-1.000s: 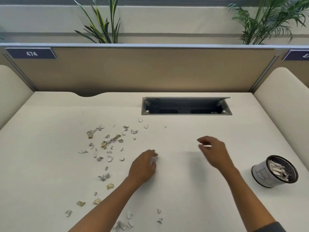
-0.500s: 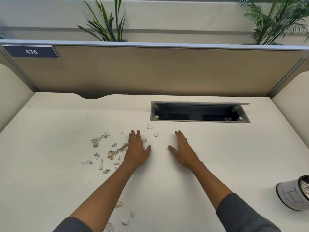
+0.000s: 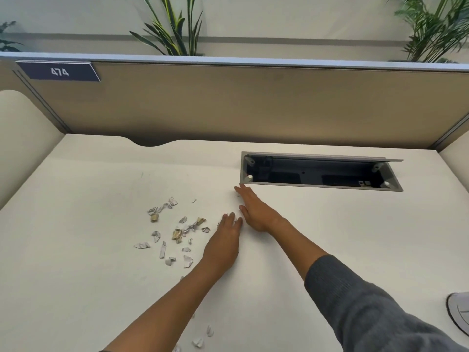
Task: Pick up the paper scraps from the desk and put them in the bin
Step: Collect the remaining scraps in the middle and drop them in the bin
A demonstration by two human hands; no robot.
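Both hands lie flat, fingers straight, left hand (image 3: 225,238) nearer the scraps (image 3: 175,229), which spread just left of its fingertips, right hand (image 3: 256,212) beyond it, the bin (image 3: 459,311) far right of the scraps.

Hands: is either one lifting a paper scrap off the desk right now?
No. Both the left hand and the right hand lie flat with straight fingers on the desk, beside the paper scraps.
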